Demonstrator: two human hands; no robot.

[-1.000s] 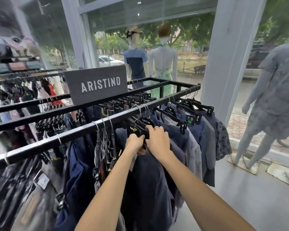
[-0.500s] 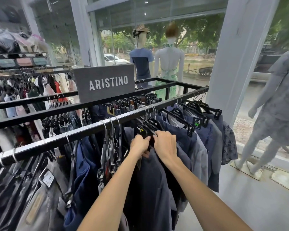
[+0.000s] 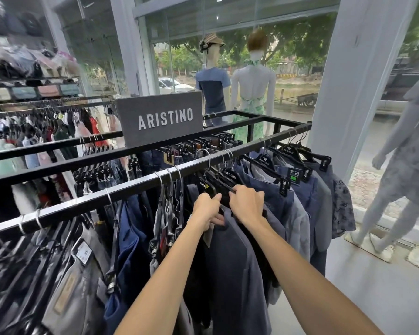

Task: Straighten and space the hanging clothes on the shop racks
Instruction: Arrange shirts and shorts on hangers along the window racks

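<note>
Head view, forward-down, close over rack (image 3: 136, 186)

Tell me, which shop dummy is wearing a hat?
The dummy in the blue T-shirt, left of the green-dress dummy, which shows only hair.

Upper left: shelf of folded clothes (image 3: 29, 68) is blurred. The right edge cuts off the grey-clad mannequin (image 3: 406, 165), no head. Left hand (image 3: 205, 210) and right hand (image 3: 246, 204) have fingertips hidden in the dark navy hanging garment (image 3: 230, 262). White trouser label (image 3: 82, 252), lower left, is unreadable.
</note>
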